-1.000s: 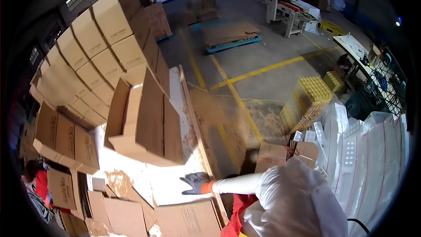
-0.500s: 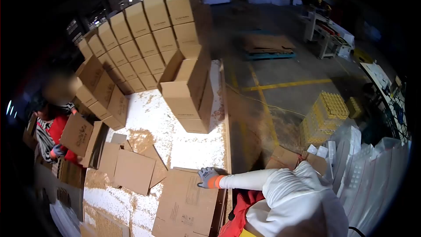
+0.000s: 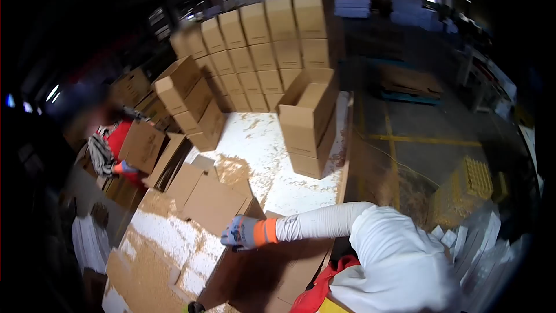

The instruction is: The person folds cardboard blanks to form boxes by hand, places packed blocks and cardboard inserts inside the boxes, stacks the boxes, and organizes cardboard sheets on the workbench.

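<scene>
My right hand (image 3: 242, 232), in a grey glove with an orange cuff, is closed with its fingers curled over the edge of a cardboard box (image 3: 289, 269). The box lies partly opened in front of me, its shadowed inside showing below my forearm. At the bottom edge of the view, by the box's near left corner, a small dark shape (image 3: 196, 308) may be part of my left hand; its fingers cannot be made out. Just beyond my right hand, flat cardboard pieces (image 3: 214, 203) lie on the white, dust-strewn surface (image 3: 252, 133).
An open-topped box (image 3: 301, 122) stands on another at the surface's right edge. Behind it rises a wall of stacked boxes (image 3: 263, 55). At left, a person in red (image 3: 119, 145) handles cardboard. Yellow stacked trays (image 3: 463, 188) and white wrapped material (image 3: 483, 255) stand at right.
My right hand has moved left with the box's edge. The box, flat before, has spread and shows its inside. My view has turned left, shifting the surroundings rightward.
</scene>
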`<state>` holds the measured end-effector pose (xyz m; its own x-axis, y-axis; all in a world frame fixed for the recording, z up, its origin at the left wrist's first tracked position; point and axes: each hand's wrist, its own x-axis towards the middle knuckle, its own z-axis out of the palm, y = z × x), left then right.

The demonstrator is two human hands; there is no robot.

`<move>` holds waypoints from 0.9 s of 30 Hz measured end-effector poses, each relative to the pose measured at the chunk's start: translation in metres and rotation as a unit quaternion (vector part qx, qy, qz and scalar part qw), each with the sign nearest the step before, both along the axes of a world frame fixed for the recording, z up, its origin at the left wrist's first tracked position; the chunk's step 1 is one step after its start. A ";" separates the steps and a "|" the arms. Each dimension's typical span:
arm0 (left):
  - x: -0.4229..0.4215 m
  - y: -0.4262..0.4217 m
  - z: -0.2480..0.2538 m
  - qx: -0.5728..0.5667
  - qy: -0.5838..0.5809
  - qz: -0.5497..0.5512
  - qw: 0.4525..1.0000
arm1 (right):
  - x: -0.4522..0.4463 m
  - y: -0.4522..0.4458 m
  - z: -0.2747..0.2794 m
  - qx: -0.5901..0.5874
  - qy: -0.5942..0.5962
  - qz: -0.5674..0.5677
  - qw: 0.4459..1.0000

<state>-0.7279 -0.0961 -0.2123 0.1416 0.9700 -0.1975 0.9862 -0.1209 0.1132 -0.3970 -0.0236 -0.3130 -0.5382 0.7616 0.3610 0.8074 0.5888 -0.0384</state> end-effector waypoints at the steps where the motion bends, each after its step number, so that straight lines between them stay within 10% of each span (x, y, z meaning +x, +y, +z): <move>1: -0.024 0.020 -0.053 0.205 0.015 -0.107 0.973 | -0.003 0.005 0.010 -0.005 -0.019 -0.008 1.000; 2: -0.007 0.039 -0.042 0.107 0.019 -0.072 0.991 | -0.003 0.015 0.007 0.005 0.010 0.014 1.000; 4: 0.049 0.049 -0.075 0.343 -0.130 -0.176 0.914 | -0.002 0.032 0.002 0.002 0.008 0.029 1.000; 6: 0.110 0.028 -0.061 0.286 -0.016 -0.113 0.951 | 0.000 0.036 0.040 -0.114 -0.031 0.010 0.993; 13: 0.102 -0.005 -0.094 0.450 -0.209 -0.176 0.850 | -0.018 0.084 0.063 -0.248 -0.051 0.070 0.965; 19: 0.132 -0.061 -0.055 0.260 -0.288 -0.190 0.902 | -0.088 0.047 0.021 -0.108 -0.101 0.140 0.979; 27: -0.026 -0.035 -0.071 0.289 -0.410 -0.140 0.854 | -0.095 0.038 0.037 -0.148 -0.089 0.114 0.978</move>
